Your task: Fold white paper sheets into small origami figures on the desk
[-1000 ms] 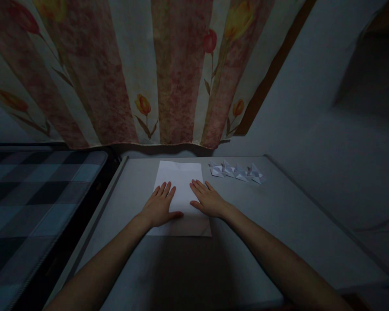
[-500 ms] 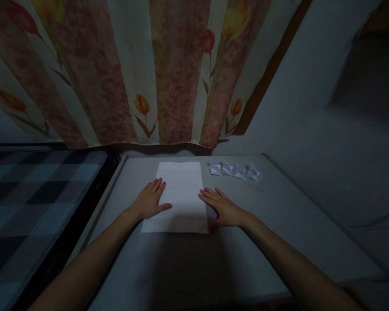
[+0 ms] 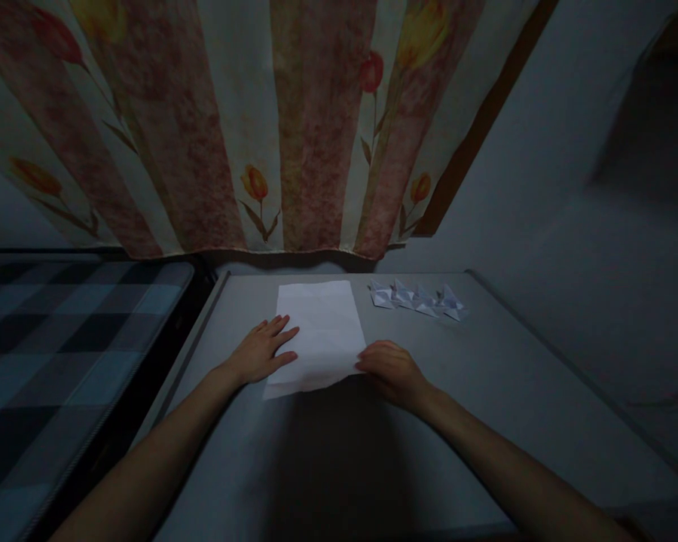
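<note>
Room: we see a dim room, with a striped fabric curtain printed with tulips (image 3: 316, 150) hanging across the back and a plain grey wall (image 3: 570, 188) to its right.
Bed: a black-and-white checked bed cover (image 3: 62, 324) lies to the left, just beside the worktop's left edge.
Surface: the smooth, matte grey worktop (image 3: 486, 376) runs from the curtain's hem towards us, and our shadow darkens its near part.
Sheet: a white rectangular sheet of paper (image 3: 322, 331) lies at the far middle of the worktop, flat at its far end, between our two hands.
Left hand: our left hand (image 3: 263, 352) rests open, palm down with fingers spread, and its fingertips press on the sheet's left edge.
Right hand: our right hand (image 3: 392, 370) is curled closed on the sheet's near right corner, which rises a little off the worktop.
Small pieces: a row of small white folded paper shapes (image 3: 421, 299), pointed and creased, sits just right of the sheet's far end, clear of both hands.
</note>
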A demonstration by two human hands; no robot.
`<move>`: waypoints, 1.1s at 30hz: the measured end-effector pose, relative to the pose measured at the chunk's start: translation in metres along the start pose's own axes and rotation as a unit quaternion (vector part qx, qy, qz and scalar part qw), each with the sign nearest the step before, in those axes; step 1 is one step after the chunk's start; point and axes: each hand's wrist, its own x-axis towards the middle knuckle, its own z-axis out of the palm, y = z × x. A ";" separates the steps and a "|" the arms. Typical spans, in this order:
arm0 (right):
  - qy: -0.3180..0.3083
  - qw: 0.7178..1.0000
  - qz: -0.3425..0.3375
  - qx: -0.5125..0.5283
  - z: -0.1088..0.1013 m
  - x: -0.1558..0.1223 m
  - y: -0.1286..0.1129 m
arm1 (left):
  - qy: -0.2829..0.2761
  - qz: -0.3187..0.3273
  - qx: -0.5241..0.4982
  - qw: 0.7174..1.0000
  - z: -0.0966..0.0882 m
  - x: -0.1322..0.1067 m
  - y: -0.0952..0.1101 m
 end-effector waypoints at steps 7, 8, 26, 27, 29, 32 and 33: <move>-0.112 0.992 0.050 0.008 -0.012 0.003 0.020 | -0.002 0.030 -0.017 0.999 0.000 -0.009 -0.009; -0.129 0.991 0.039 0.011 -0.011 0.003 0.021 | -0.003 0.027 -0.020 0.999 0.000 -0.009 -0.008; 0.251 0.919 0.276 0.131 -0.032 0.073 0.018 | 0.212 -0.060 -0.311 0.925 -0.035 0.007 0.025; 0.270 0.908 0.279 0.158 -0.034 0.078 0.018 | 0.245 -0.099 -0.354 0.897 -0.041 0.010 0.029; 0.293 0.890 0.274 0.218 -0.038 0.087 0.018 | 0.309 -0.163 -0.422 0.837 -0.052 0.017 0.035; 0.284 0.865 0.293 0.292 -0.041 0.098 0.017 | 0.363 -0.187 -0.537 0.738 -0.066 0.025 0.042; 0.277 0.856 0.308 0.310 -0.041 0.100 0.017 | 0.360 -0.183 -0.573 0.713 -0.069 0.027 0.043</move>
